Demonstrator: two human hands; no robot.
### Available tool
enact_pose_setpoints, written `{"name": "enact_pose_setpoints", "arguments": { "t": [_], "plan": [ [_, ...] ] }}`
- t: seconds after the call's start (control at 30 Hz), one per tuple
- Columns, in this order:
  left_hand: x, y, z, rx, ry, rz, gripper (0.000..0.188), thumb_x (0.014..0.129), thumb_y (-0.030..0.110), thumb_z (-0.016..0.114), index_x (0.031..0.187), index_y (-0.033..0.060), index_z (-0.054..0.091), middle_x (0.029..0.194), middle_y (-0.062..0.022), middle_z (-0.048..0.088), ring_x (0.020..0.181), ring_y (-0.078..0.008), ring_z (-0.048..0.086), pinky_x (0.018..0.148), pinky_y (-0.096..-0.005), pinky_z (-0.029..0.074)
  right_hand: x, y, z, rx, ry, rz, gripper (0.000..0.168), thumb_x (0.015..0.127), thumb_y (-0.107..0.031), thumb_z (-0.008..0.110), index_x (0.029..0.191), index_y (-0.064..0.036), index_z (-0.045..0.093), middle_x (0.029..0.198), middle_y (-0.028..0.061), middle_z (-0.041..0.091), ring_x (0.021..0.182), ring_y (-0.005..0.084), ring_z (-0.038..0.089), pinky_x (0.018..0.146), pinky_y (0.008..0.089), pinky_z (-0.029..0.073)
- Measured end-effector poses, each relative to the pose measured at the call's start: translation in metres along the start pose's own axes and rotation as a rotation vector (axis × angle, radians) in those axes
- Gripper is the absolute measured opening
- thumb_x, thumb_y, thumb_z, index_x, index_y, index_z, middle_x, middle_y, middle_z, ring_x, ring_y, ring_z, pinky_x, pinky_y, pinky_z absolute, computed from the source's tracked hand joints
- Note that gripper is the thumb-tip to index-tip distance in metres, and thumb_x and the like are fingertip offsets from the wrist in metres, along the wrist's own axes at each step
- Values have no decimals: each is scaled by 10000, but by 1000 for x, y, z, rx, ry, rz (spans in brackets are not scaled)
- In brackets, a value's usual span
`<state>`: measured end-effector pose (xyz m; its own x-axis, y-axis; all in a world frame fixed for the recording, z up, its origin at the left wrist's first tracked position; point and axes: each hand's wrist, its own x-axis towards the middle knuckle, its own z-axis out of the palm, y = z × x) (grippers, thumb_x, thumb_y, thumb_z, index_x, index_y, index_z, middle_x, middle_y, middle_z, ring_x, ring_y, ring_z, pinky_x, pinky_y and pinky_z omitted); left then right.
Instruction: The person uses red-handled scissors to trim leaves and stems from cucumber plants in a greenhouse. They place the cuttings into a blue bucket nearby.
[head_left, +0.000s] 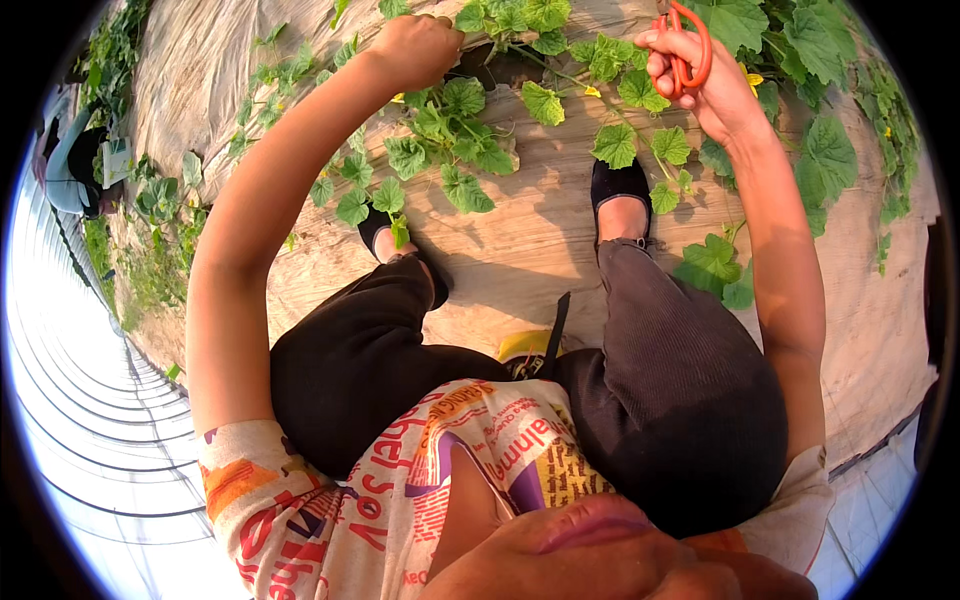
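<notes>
My left hand (420, 49) is at the top, left of centre, its back to me and fingers curled beside the leaves of a cucurbit vine (465, 112). Its fingertips are hidden, so whether it pinches anything cannot be made out. In my right hand (709, 94), at the upper right, is a pair of scissors with red looped handles (706, 49). Their blades run off the top of the picture. Between the hands, a thin vine stem (551, 69) with several lobed leaves and small yellow flowers (592, 91) crosses toward my right shoe.
Pale sheeting (510, 247) covers the ground, with a dark hole (506, 69) by the vine's base. Larger leaves (829, 157) spread at right. My black shoes (621, 180) stand close to vine tips. A yellow object (525, 345) shows between my legs. Far left is pale-blue clothing (66, 169).
</notes>
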<state>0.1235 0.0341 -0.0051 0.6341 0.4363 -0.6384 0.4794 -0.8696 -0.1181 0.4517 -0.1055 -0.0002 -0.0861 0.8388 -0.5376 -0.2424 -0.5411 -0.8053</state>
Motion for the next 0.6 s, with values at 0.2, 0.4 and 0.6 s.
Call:
{"name": "enact_pose_setpoints", "arguments": {
  "t": [0.2, 0.4, 0.6],
  "plan": [
    [6, -8, 4, -397, 153, -271, 506, 970, 421, 637, 1245, -4, 628, 1230, -202, 677, 1123, -345, 670, 974, -456, 539, 8, -9, 11, -61, 18, 51, 323, 925, -313, 694, 1095, -39, 707, 811, 23, 669, 637, 47, 625, 447, 173, 380],
    [51, 35, -16, -821, 201, -444, 640, 907, 361, 684, 1341, -70, 494, 1043, -238, 718, 962, -394, 698, 838, -460, 561, 7, -4, 11, -48, 36, 73, 337, 935, -323, 688, 1088, -22, 703, 812, 29, 677, 633, 46, 628, 445, 164, 376],
    [51, 35, -23, -1460, 38, -636, 540, 962, 390, 630, 1299, -32, 602, 1130, -178, 700, 1099, -286, 656, 956, -399, 519, 7, -4, 21, -81, 41, 71, 364, 976, -356, 667, 1121, -23, 669, 770, -11, 630, 622, 22, 581, 432, 163, 358]
  ]
}}
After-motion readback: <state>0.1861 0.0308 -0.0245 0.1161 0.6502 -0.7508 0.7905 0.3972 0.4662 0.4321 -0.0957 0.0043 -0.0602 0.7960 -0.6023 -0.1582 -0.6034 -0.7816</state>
